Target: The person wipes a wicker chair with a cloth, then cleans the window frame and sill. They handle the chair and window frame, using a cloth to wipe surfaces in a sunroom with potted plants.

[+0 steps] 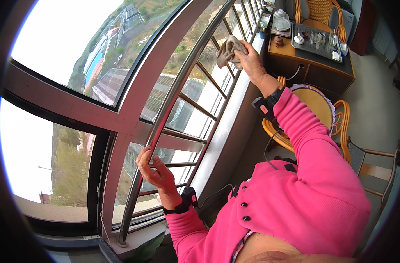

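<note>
My left hand point(155, 171) is at the shiny metal handrail point(168, 111) that slants across the window, its fingers over the rail and its thumb on the near side. Bunched in my right hand point(251, 64) is a grey-brown cloth point(232, 52), pinched between thumb and fingers. The cloth is beside the thin metal crossbars point(210, 80) of the railing, farther along to the upper right. Whether it touches a bar I cannot tell. Both wrists wear black straps with small devices and cables.
A pale sill point(231, 108) runs under the railing. At left is a dark-framed window sash point(96, 177). Rattan chairs point(343, 115) surround a round table point(313, 103). A cabinet point(318, 70) carries a tea tray point(313, 44), a teapot point(278, 41) and a glass jar point(281, 23). Plant leaves point(147, 248) stand low.
</note>
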Available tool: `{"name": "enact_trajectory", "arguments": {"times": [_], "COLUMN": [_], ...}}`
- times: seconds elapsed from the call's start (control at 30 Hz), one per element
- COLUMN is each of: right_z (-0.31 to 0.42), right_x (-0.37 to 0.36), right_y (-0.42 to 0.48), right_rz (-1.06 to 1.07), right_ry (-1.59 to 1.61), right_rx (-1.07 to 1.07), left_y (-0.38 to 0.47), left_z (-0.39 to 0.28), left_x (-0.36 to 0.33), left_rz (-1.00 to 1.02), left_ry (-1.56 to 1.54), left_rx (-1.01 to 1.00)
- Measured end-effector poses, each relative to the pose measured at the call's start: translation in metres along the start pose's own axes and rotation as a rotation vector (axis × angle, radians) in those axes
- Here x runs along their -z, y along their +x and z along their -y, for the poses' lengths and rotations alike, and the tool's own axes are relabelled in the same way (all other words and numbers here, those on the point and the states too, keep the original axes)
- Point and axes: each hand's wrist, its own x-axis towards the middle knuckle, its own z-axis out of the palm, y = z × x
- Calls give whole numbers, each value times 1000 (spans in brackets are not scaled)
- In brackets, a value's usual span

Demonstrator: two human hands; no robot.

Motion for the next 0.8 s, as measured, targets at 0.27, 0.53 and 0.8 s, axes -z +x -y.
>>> {"name": "enact_trajectory", "arguments": {"times": [0.27, 0.53, 0.8], "right_z": [-9, -1, -26], "right_x": [-102, -155, -119], "right_y": [50, -95, -48], "right_rz": [-12, 339, 211], "right_ry": [-495, -451, -417], "right_rx": [538, 841, 737], "left_y": [40, 44, 47], "left_z": [44, 48, 55], "left_x": [-10, -14, -20], "left_rz": [261, 313, 427], "left_ry": [81, -77, 143], "left_rx": [109, 386, 471]}}
